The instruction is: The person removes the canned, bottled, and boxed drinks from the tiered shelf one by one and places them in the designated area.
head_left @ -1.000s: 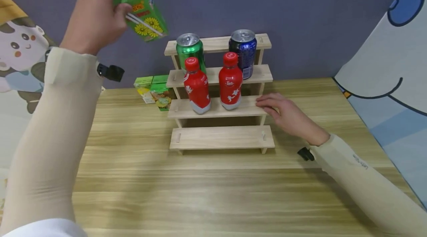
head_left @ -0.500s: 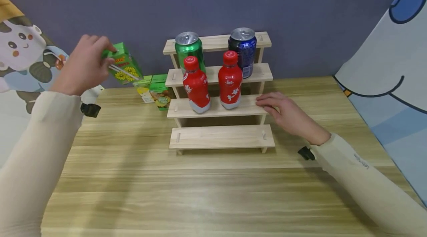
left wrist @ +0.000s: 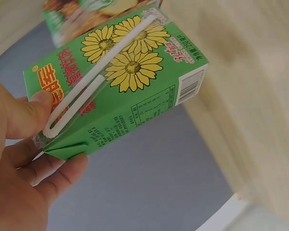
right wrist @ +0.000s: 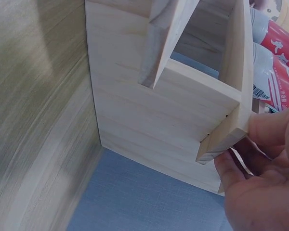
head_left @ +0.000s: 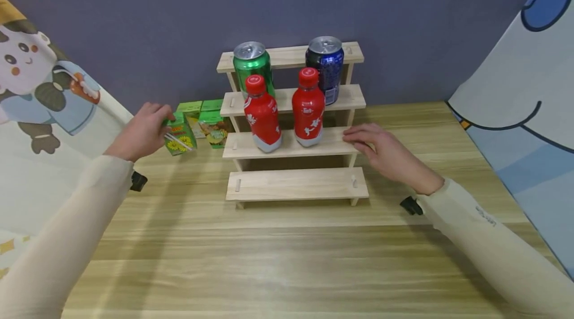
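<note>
My left hand (head_left: pixel 145 132) pinches the upper end of a green drink carton (head_left: pixel 180 134) printed with yellow flowers. A bent white straw (left wrist: pixel 94 79) is attached to the carton's side, clearly seen in the left wrist view. The carton is just in front of two other small cartons (head_left: pixel 214 124), low over the table; I cannot tell whether it touches the top. On the right, my right hand (head_left: pixel 378 152) grips the end of a board on the stepped wooden rack (head_left: pixel 296 184). Its thumb and fingers show at the board's end in the right wrist view.
Two red bottles (head_left: pixel 308 109) stand on the rack's second step from the front. Behind them are a green can (head_left: pixel 253 67) and a blue can (head_left: pixel 331 70). A dark grey wall (head_left: pixel 403 25) rises behind, and cartoon-printed panels (head_left: pixel 538 124) flank the wooden table (head_left: pixel 287 259).
My left hand has brought the green carton down from high at the upper left to beside the two cartons. The right hand has stayed at the rack.
</note>
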Motion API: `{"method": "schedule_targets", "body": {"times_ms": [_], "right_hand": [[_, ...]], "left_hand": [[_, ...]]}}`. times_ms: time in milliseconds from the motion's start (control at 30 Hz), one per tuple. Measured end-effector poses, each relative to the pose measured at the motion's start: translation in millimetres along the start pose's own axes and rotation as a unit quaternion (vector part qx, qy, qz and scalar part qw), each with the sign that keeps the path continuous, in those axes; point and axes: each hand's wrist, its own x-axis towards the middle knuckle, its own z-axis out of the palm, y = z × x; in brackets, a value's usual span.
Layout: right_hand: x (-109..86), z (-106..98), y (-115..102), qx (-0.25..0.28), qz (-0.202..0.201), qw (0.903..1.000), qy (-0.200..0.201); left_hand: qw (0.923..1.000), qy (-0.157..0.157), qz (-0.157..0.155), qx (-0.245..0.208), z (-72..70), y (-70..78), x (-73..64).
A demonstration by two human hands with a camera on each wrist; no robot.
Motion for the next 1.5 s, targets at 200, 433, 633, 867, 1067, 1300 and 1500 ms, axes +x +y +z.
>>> {"method": "schedule_targets", "body": {"times_ms": [200,433,633,867,1067,1300,1500], "right_hand": [[0.7,1.1,-0.6,0.005,-0.001,1.0,-0.001],[0.5,1.0,-1.5,0.007,-0.001,1.0,0.002],[0.7,-0.4,-2.5,0.005,-0.005,0.9999,0.008],[0.4,0.6,-2.9,0.007,-0.003,0.9999,0.01],[0.3,1.3,-2.0,0.008,-0.004,0.9999,0.011],[0.2,1.5,-1.4,0.011,-0.004,0.9999,0.01],[-0.2,1.7,-0.5,0.004,-0.001,0.9999,0.01]], "left_hand": [[0.9998,-0.002,-0.007,-0.017,22.0,-3.3,-4.1],[0.9993,0.02,-0.022,-0.022,40.7,-4.1,-6.6],[0.9965,0.073,-0.021,-0.035,48.9,-2.0,-6.3],[0.9961,0.081,-0.02,-0.029,54.4,-6.0,1.3],[0.9966,0.062,-0.042,-0.033,55.1,-6.4,9.9],[0.996,0.061,-0.047,-0.045,55.2,-7.7,12.0],[0.9944,0.07,-0.063,-0.047,51.1,0.7,16.6]]}}
